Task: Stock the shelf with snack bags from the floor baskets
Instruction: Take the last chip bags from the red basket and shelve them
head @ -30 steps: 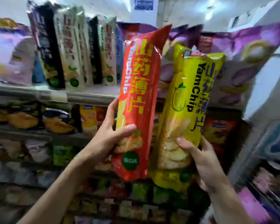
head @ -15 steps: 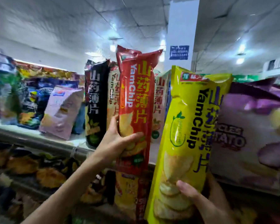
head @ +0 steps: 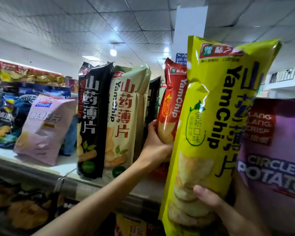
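Red YamChip bag (head: 172, 103) and yellow YamChip bag (head: 211, 125) at the shelf (head: 65, 165).
Left hand (head: 153, 145) grips the red, centre; right hand (head: 216, 206), 5 o'clock, grips the yellow, beside purple "CIRCLES POTATO" bag (head: 278, 167), 3 o'clock.

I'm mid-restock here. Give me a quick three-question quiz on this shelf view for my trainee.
1. Multiple choice: which bag does the left hand grip? A yellow, B red, C purple.
2. True or false: the right hand holds the yellow YamChip bag near its lower end.
3. Fill in: on the shelf, the bag standing just left of the cream bag is ____.
Key: 1 B, the red YamChip bag. 2 true. 3 black, the black bag.
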Tool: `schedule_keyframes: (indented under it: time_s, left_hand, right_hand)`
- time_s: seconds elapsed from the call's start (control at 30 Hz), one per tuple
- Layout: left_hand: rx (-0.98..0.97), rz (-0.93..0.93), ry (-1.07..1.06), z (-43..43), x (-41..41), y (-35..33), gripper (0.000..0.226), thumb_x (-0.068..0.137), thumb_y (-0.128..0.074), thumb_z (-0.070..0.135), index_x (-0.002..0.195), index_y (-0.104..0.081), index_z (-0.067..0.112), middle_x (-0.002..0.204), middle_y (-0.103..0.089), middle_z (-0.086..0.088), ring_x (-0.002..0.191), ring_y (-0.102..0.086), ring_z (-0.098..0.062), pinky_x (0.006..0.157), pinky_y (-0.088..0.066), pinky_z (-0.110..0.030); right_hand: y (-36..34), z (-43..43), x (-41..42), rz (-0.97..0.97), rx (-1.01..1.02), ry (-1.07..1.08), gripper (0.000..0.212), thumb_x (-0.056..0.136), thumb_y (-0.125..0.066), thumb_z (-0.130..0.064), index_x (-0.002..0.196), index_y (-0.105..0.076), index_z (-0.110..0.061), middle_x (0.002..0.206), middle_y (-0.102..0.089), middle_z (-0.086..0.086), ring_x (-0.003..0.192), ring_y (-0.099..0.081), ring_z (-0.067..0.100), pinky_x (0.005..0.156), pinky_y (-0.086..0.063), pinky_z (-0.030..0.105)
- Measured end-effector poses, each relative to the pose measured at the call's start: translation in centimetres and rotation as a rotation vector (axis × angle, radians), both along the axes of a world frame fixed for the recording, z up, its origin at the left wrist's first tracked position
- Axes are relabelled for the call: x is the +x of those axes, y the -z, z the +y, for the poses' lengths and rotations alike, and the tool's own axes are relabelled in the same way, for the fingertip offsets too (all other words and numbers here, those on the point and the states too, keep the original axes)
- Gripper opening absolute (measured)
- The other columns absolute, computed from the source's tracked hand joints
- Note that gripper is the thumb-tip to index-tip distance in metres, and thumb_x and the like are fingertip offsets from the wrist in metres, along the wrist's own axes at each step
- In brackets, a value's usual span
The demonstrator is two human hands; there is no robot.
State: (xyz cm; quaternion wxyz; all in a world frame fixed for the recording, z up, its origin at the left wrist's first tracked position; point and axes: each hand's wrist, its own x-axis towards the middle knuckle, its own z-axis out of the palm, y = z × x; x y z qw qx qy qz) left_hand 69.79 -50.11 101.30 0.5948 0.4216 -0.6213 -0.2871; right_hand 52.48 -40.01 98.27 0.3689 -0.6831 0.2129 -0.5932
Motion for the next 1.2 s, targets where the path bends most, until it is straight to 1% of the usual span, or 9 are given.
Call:
schedule_keyframes:
  time_s: [0.07, 0.13, 0.23, 0.37, 0.47, 0.6, 0.9, 1.07, 1.2]
  left_hand:
    - [0.041, -0.009, -0.02, 0.2, 0.1, -0.2, 0.121, 0.048, -0.084, 0.064, 0.144, -0.025, 0.021, 0.123, -0.058, 0.007, 0.092, -0.058, 0.007, 0.08, -0.044, -0.005]
    - [0.064, 0.036, -0.027, 0.3, 0.7, -0.1, 0.139, 0.03, -0.054, 0.084, 0.149, -0.023, 0.019, 0.141, -0.05, 0.001, 0.119, -0.05, -0.008, 0.104, -0.035, -0.022]
    - [0.115, 0.05, -0.035, -0.1, 1.4, 0.0, 0.139, 0.032, -0.044, 0.077, 0.155, -0.011, 0.02, 0.148, -0.042, 0.002, 0.131, -0.043, -0.011, 0.111, -0.029, -0.027]
    - [0.166, 0.036, -0.043, -1.3, 1.8, 0.6, 0.128, 0.06, -0.083, 0.052, 0.156, -0.004, 0.022, 0.154, -0.037, -0.004, 0.134, -0.041, -0.016, 0.11, -0.032, -0.03]
    - [0.189, 0.055, -0.031, -1.9, 2.1, 0.8, 0.121, 0.065, -0.079, 0.046, 0.156, -0.001, 0.028, 0.156, -0.035, -0.004, 0.14, -0.038, -0.022, 0.117, -0.031, -0.042]
    - [0.186, 0.082, -0.007, -2.8, 2.6, 1.4, 0.097, 0.086, -0.07, 0.026, 0.156, -0.004, 0.031, 0.155, -0.039, -0.002, 0.137, -0.043, -0.022, 0.115, -0.035, -0.042]
    - [0.143, 0.243, 0.091, -1.8, 2.8, 2.3, 0.101, 0.061, -0.054, 0.088, 0.147, -0.014, 0.056, 0.155, -0.04, 0.01, 0.138, -0.043, -0.019, 0.115, -0.033, -0.05]
    - [0.043, 0.256, 0.13, 0.7, 2.8, 2.9, 0.081, 0.086, -0.039, 0.073, 0.154, -0.013, 0.038, 0.159, -0.027, 0.014, 0.144, -0.031, -0.007, 0.12, -0.028, -0.042]
    - [-0.055, 0.203, 0.172, 2.2, 3.1, 4.3, 0.075, 0.09, -0.041, 0.069, 0.153, -0.01, 0.044, 0.16, -0.024, 0.017, 0.143, -0.03, 0.001, 0.119, -0.03, -0.038]
  right_hand:
    - [0.3, -0.4, 1.1, -0.011, 0.091, -0.05, 0.07, 0.039, -0.09, -0.035, 0.106, -0.07, -0.035, 0.098, -0.077, 0.009, 0.086, -0.075, 0.02, 0.067, -0.058, 0.026]
    - [0.7, -1.5, 2.3, -0.007, 0.153, -0.007, 0.072, 0.041, -0.089, -0.039, 0.109, -0.068, -0.033, 0.102, -0.077, 0.007, 0.092, -0.074, 0.023, 0.078, -0.059, 0.039]
    - [0.5, -3.0, 3.6, -0.018, 0.169, 0.063, 0.07, 0.045, -0.088, -0.054, 0.11, -0.066, -0.04, 0.108, -0.076, -0.001, 0.101, -0.072, 0.02, 0.095, -0.052, 0.049]
    - [0.1, -4.1, 4.6, -0.096, 0.234, 0.066, 0.047, 0.057, -0.082, -0.041, 0.102, -0.07, -0.042, 0.107, -0.076, 0.0, 0.1, -0.073, 0.021, 0.095, -0.053, 0.052]
    - [0.2, -4.5, 4.9, -0.118, 0.243, 0.084, 0.064, 0.054, -0.084, -0.043, 0.115, -0.065, -0.036, 0.112, -0.075, 0.003, 0.103, -0.072, 0.025, 0.096, -0.052, 0.056]
    - [0.3, -5.3, 5.0, -0.101, 0.221, 0.119, 0.074, 0.055, -0.086, -0.043, 0.123, -0.06, -0.03, 0.115, -0.074, 0.004, 0.105, -0.071, 0.025, 0.097, -0.051, 0.054]
    - [0.8, -6.6, 5.4, -0.122, 0.175, 0.152, 0.054, 0.068, -0.083, -0.022, 0.118, -0.063, -0.025, 0.112, -0.075, 0.004, 0.104, -0.071, 0.022, 0.094, -0.053, 0.046]
    - [1.0, -7.6, 6.4, -0.172, 0.149, 0.172, 0.049, 0.065, -0.077, -0.021, 0.113, -0.064, -0.023, 0.11, -0.075, 0.005, 0.102, -0.071, 0.023, 0.085, -0.054, 0.033]
    - [1.3, -8.1, 7.2, -0.185, 0.166, 0.124, 0.055, 0.069, -0.075, -0.02, 0.121, -0.06, -0.019, 0.113, -0.074, 0.005, 0.106, -0.07, 0.023, 0.087, -0.053, 0.032]
